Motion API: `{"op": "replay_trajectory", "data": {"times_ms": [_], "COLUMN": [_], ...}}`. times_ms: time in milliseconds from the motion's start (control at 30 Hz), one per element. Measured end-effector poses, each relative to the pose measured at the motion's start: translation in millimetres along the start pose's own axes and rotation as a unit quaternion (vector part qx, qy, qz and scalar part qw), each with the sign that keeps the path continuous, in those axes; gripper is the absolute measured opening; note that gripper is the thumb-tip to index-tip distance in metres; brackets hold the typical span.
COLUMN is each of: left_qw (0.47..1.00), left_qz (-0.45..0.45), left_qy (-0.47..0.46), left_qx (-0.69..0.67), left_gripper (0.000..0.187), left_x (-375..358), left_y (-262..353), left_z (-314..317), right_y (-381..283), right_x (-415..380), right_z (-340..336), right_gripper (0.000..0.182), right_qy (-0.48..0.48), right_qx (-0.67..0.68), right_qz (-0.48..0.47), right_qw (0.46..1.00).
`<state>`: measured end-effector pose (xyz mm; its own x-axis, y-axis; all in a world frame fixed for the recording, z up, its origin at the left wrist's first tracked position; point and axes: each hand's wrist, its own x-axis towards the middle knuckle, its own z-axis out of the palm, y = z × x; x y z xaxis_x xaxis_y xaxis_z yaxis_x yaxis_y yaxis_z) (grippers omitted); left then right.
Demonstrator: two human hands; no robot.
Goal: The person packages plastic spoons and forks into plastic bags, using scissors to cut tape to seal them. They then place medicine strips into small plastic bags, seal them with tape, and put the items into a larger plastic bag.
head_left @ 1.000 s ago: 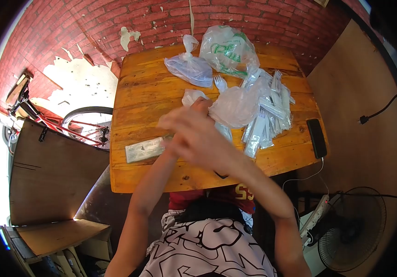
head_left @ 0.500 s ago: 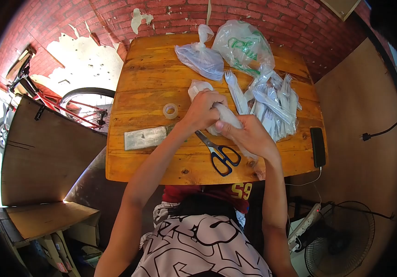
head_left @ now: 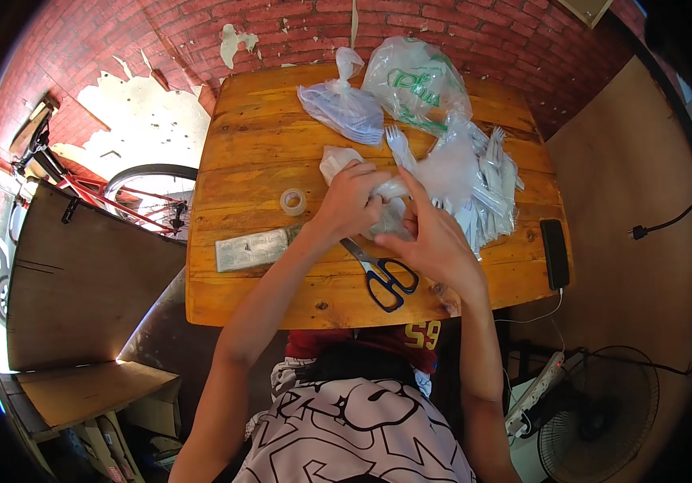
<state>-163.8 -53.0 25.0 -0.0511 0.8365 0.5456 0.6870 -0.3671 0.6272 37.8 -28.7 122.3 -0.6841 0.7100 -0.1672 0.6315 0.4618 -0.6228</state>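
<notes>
My left hand point(head_left: 352, 201) is closed round the twisted neck of a clear plastic bag point(head_left: 336, 161), whose pale filled end sticks out beyond the knuckles. What it contains cannot be made out. My right hand point(head_left: 434, 237) is beside it, thumb and forefinger apart around the bag's loose part. The bag's filmy open end is blurred above the right hand, over the plastic forks point(head_left: 491, 189). Just below the hands lie scissors point(head_left: 390, 282) with dark blue handles. A roll of clear tape point(head_left: 293, 201) sits left of my left hand.
A silvery rectangular pack point(head_left: 251, 250) lies at the table's left. At the back stand a tied bag of white plastic utensils point(head_left: 342, 109) and a bag with green print point(head_left: 418, 84). A phone point(head_left: 554, 253) with a charging cable lies near the right edge.
My right hand has loosened from the bag, its fingers spreading. The bag's loose end has swung up to the right. My left hand keeps its hold.
</notes>
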Motion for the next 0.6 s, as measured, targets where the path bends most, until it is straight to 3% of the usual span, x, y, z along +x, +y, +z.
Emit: {"op": "replay_trajectory", "data": {"times_ms": [33,133,233,367,467,533,567,600], "left_qw": [1.0,0.999,0.998,0.997,0.997,0.998,0.998,0.999], "left_qz": [-0.002,0.006,0.011,0.012,0.035,0.024,0.018,0.015], "left_qy": [-0.01,-0.041,-0.052,-0.052,-0.051,-0.043,-0.039,-0.036], "left_qx": [-0.002,-0.021,-0.036,-0.05,-0.054,-0.045,-0.04,-0.035], "left_gripper": [0.024,0.026,0.027,0.022,0.022,0.022,0.023,0.025], "left_x": [1,1,1,2,2,2,1,1], "left_y": [2,2,1,-7,-11,-9,-8,-8], "left_z": [-4,-8,-8,-8,-8,-7,-7,-7], "right_y": [7,10,16,15,18,22,20,26], "right_x": [-1,0,1,3,6,9,7,11], "right_z": [5,7,21,15,14,21,23,28], "right_gripper": [0.069,0.052,0.031,0.022,0.024,0.026,0.033,0.034], "right_qy": [0.052,0.075,0.199,0.32,0.256,0.163,0.111,0.092], "right_qx": [-0.015,-0.032,-0.134,-0.214,-0.137,-0.009,0.119,0.214], "right_qz": [-0.002,0.006,-0.064,-0.257,-0.279,-0.192,-0.111,-0.092], "right_qw": [0.999,0.997,0.969,0.887,0.915,0.968,0.98,0.968]}}
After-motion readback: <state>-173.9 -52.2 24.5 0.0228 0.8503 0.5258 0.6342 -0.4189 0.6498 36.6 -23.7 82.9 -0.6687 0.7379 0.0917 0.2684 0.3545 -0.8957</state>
